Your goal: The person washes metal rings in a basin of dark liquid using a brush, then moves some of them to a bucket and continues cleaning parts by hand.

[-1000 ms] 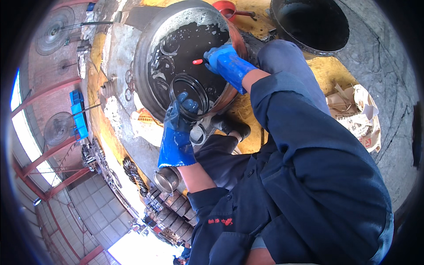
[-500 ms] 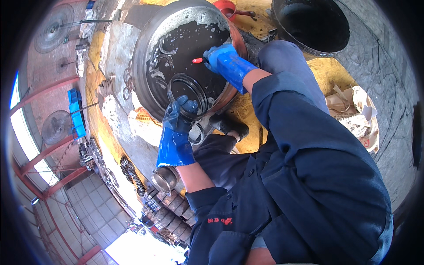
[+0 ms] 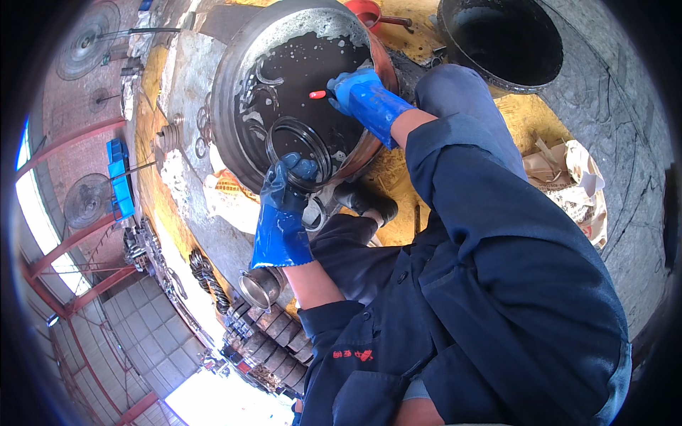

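My left hand, in a blue rubber glove, is closed around the lower edge of a shiny metal ring. The ring is tilted over dark liquid in a wide round metal tub. My right hand, gloved the same way, is closed above the liquid on the tub's right side. From its fingers juts a small red-tipped object; the rest of it is hidden by the glove. Whitish foam lines the tub's far side, and curved ring edges show in the liquid at the left.
A red dipper lies beyond the tub, and a black basin stands at the far right. A torn paper sack sits right of my leg. Near my left forearm are a metal cup and several stacked metal parts.
The ring in my left hand has shifted very slightly left. My right hand and the red-tipped object stay almost in place, a touch higher in view.
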The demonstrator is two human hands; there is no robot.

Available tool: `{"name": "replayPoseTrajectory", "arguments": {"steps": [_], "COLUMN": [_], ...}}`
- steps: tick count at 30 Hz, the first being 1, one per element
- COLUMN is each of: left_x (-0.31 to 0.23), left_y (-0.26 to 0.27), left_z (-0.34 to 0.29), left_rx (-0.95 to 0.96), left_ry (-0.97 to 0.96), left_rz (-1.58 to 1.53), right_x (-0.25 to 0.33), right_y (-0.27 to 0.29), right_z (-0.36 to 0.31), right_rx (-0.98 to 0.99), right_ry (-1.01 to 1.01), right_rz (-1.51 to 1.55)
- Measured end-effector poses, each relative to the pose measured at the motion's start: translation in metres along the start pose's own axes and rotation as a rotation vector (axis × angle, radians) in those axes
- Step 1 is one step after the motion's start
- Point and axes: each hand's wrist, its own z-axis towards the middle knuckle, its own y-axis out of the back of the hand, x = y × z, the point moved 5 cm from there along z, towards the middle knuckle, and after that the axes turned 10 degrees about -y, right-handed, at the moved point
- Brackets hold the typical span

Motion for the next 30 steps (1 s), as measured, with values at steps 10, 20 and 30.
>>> {"name": "replayPoseTrajectory", "arguments": {"steps": [10, 20, 30], "left_x": [0.004, 0.009, 0.008], "left_y": [0.016, 0.012, 0.021], "left_z": [0.009, 0.008, 0.023], "left_rx": [0.200, 0.080, 0.223], "left_ry": [-0.109, 0.055, -0.079], "left_rz": [0.295, -0.045, 0.065], "right_x": [0.000, -0.004, -0.001], "right_y": [0.001, -0.001, 0.001], "right_z": [0.000, -0.001, 0.000], "right_rx": [-0.003, -0.002, 0.008], "right_ry": [-0.006, -0.027, 0.008], "right_rz": [-0.019, -0.017, -0.016]}}
